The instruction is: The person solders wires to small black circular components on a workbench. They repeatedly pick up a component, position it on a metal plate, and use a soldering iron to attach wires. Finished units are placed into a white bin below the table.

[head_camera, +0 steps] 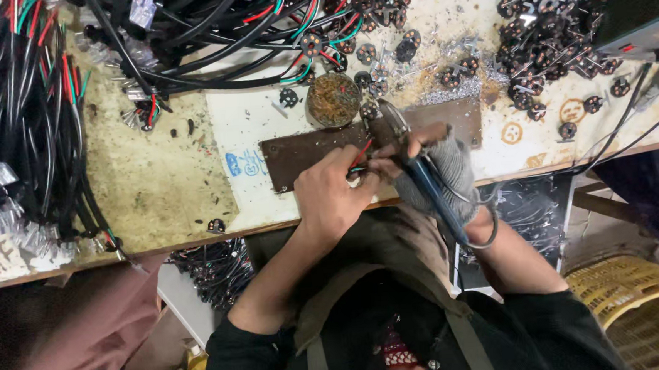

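Two hands worked at centre frame, over the near edge of the counter point(159, 181). Left hand point(330, 196) was bare, fingers closed in a pinch on thin wire ends point(360, 158), red & green showing, held just above a brown rectangular plate point(304, 152) lying flat on the counter. Right hand point(440, 166) wore a grey fingerless glove; its fingers were wrapped shut around a soldering iron point(422, 178) w/ blue handle, one only, tip pointing up-left & meeting the wire ends at a small round black connector point(369, 110). The iron's cord looped down past the right wrist.

Just above the plate sat 1 round tin of brownish flux or cleaner point(333, 100), touching nothing held. Upper right of frame: a heap of small round black connectors point(543, 31), too many & too tangled to count; a few strays lay apart, at least 3 near the right counter edge. Silver solder scraps point(454, 91) lay scattered btw tin & heap. Upper centre: a bundle of black cables point(210, 31) w/ red/green cores. Far left: a second, bigger cable bundle point(15, 114) hanging over the counter edge. Lower right: 1 yellow woven basket point(647, 309) on the floor. Lower left: another person's pink sleeve point(69, 334). Upper right corner: 1 grey box unit point(644, 39), partly cut off.
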